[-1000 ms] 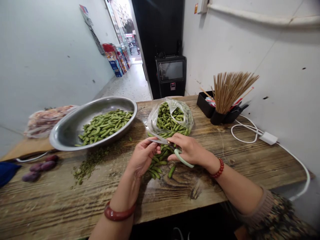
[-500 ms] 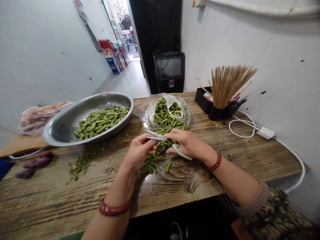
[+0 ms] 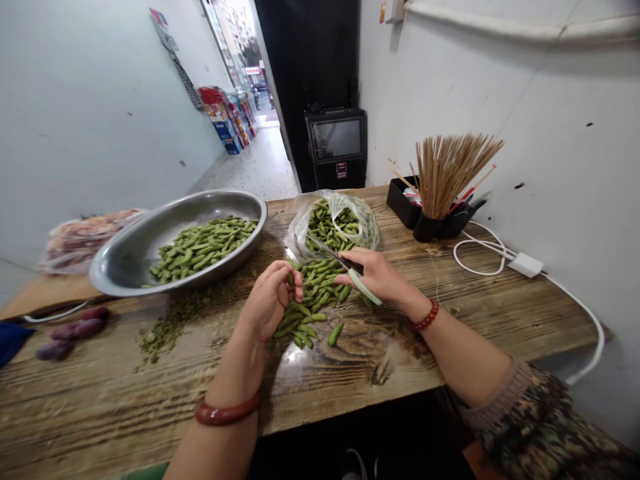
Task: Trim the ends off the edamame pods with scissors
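Looks partway: heap of pods (image 3: 205, 250) in bowl (image 3: 123, 263), plenty left in bag (image 3: 295, 245).
Pinches one pod (image 3: 291, 277) in left hand (image 3: 270, 300), clasps scissors (image 3: 365, 288) in right hand (image 3: 384, 277).

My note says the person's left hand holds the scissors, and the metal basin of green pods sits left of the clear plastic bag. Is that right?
Not quite: the scissors are in the right hand, as the head view shows. The metal basin of green pods does sit left of the clear plastic bag.
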Tool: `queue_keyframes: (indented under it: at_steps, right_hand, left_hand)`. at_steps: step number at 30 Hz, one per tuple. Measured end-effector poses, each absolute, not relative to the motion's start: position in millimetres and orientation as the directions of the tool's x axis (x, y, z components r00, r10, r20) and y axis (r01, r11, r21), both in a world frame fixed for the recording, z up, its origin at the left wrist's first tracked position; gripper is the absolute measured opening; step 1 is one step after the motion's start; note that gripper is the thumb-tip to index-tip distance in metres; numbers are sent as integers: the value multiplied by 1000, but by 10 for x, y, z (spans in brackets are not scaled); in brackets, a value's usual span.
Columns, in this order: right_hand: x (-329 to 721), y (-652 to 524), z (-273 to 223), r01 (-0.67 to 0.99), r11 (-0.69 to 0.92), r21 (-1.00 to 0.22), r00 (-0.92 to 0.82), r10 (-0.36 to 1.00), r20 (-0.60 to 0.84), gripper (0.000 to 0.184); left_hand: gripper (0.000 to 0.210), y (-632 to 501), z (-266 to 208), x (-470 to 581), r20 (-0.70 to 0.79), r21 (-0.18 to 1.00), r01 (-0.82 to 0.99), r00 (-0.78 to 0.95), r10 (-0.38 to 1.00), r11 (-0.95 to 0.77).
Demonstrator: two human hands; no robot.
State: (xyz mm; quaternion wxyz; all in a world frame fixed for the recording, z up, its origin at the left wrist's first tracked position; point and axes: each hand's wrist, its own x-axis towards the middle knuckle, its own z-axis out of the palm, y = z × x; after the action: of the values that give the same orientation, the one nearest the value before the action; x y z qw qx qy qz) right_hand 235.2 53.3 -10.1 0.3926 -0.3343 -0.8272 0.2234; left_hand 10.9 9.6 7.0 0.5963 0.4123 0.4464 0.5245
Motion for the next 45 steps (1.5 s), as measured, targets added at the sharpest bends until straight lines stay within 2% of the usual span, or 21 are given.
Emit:
queue_keyframes:
  at_steps: [2, 4, 6, 8, 11, 15, 20, 23, 26, 28, 31, 33, 35, 39, 45]
  right_hand:
    - [2328, 521, -130, 387, 673, -630, -484, 730, 483, 38]
    - [2307, 501, -144, 392, 675, -625, -500, 727, 472, 39]
    - [2288, 481, -145, 393, 687, -612, -515, 715, 472, 38]
    - [2274, 465, -140, 397, 700, -594, -532, 703, 472, 37]
    - [2264, 451, -132, 412, 708, -573, -551, 695, 462, 35]
    - [2267, 450, -134, 424, 701, -573, -552, 702, 450, 35]
    - [2268, 462, -149, 426, 697, -577, -540, 708, 456, 38]
    - [2266, 470, -149, 414, 697, -585, -534, 707, 465, 37]
    - [2268, 477, -143, 405, 698, -591, -524, 706, 476, 34]
    - [2269, 477, -141, 400, 697, -595, -519, 708, 479, 33]
    - [2261, 462, -151, 388, 698, -602, -550, 699, 456, 35]
    - [2245, 435, -161, 382, 708, -594, -592, 681, 431, 36]
    - [2227, 401, -168, 398, 719, -570, -613, 671, 418, 36]
    - [2207, 353, -157, 448, 725, -524, -621, 674, 401, 38]
    - [2227, 398, -143, 366, 689, -626, -569, 698, 435, 40]
  left_hand:
    - [15, 117, 10, 120, -83, 988, -130, 7, 997, 83]
    - [15, 143, -66, 125, 27, 990, 137, -55, 998, -19]
    - [15, 169, -137, 126, 215, 864, 476, -51, 975, -166]
    - [19, 188, -189, 125, 321, 652, 714, 43, 946, -254]
    - [22, 198, -221, 128, 265, 463, 851, 133, 955, -248]
    - [15, 184, -212, 136, 224, 396, 888, 154, 962, -234]
    - [10, 168, -186, 150, 206, 461, 855, 158, 966, -238]
    - [13, 176, -163, 163, 190, 635, 750, 81, 979, -185]
    - [19, 170, -118, 177, 145, 872, 476, -32, 989, -113]
    - [29, 153, -81, 185, 21, 975, 223, -76, 997, -3]
    - [37, 125, -34, 198, -146, 982, -129, -61, 987, 137]
    - [34, 114, -19, 210, -164, 956, -252, -25, 986, 153]
    - [29, 111, -21, 225, -147, 949, -280, 15, 989, 145]
    - [24, 111, -50, 254, -118, 971, -205, 43, 992, 125]
    - [25, 78, -9, 261, -86, 972, -223, -21, 996, 79]
